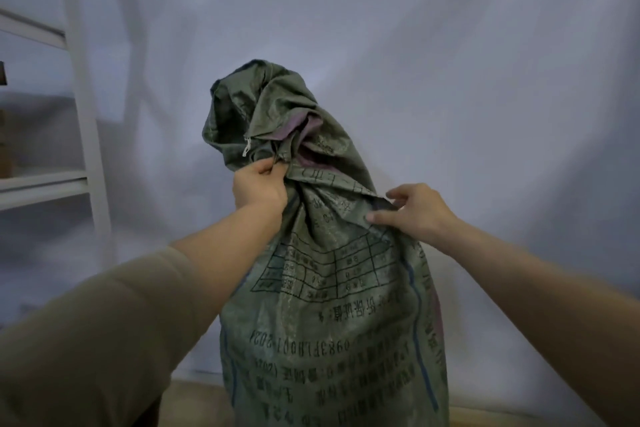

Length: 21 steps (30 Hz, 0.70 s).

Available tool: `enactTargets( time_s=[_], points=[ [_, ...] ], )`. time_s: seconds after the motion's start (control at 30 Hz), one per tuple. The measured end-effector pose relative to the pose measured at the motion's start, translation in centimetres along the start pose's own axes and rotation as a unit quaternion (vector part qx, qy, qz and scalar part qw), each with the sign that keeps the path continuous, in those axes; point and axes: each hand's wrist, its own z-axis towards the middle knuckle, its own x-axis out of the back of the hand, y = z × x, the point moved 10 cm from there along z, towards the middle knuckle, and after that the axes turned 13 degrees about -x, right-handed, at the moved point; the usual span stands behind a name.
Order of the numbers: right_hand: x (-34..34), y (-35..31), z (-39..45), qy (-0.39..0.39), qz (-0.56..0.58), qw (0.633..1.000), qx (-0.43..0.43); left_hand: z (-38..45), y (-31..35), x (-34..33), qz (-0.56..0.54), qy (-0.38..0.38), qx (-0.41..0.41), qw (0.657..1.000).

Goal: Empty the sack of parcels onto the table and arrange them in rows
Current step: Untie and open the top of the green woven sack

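2 hands hold a green woven sack (332, 288) that stands upright in the middle of the view, its lower part running out of the bottom edge. The left hand (259, 189) is closed in a fist on the bunched fabric of the neck, on the sack's left side, with a fold pinched between thumb and fingers. The right hand (415, 210) sits lower and to the right; its thumb and forefinger pinch a crease of the sack's shoulder, while the other fingers are spread loosely above it.

Above the left hand the gathered top of the sack flops over, and a strip of purple lining (304, 128) shows inside the folds, with a short white cord (246, 148) hanging at the left of the bunch. Black printed characters and a grid table cover the near face of the sack, and blue stripes run down both sides. No parcels show; the contents are hidden.

Both forearms reach in from the near corners, in olive-brown sleeves (104, 340) pushed up from the wrists. A pale draped cloth backdrop (450, 62) fills the far side. At far left stands a white shelf frame (83, 114). A strip of tan surface (194, 402) shows near the sack's base.
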Motion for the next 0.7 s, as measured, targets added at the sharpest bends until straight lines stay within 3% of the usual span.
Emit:
enactTargets(
  time_s=[0.07,0.17,0.23,0.37,0.47,0.6,0.7],
  points=[
    [-1.2,1.0,-0.1,-0.007,-0.076,0.997,-0.002,-0.3,-0.3,0.2,0.003,-0.021,-0.011,1.000],
    [-1.1,1.8,0.2,0.028,-0.052,0.998,-0.010,-1.6,-1.0,-1.0,-0.006,-0.154,-0.042,0.987],
    [-0.8,2.1,0.1,0.045,-0.022,0.999,-0.016,-2.5,-3.9,-0.5,0.063,-0.227,-0.039,0.971],
    [-0.2,3.0,0.3,0.069,-0.001,0.997,-0.037,-3.5,-8.3,3.5,0.244,-0.227,-0.043,0.942],
    [-0.3,3.0,0.0,0.080,-0.003,0.996,-0.030,-4.0,-6.5,5.7,0.387,-0.153,-0.150,0.897],
    [0.0,2.7,-0.3,0.100,0.004,0.995,-0.014,-5.7,-1.0,5.4,0.485,-0.064,-0.368,0.791],
    [0.3,2.2,-0.6,0.113,0.025,0.993,-0.001,-8.4,1.6,3.7,0.488,-0.083,-0.557,0.667]
  ],
)
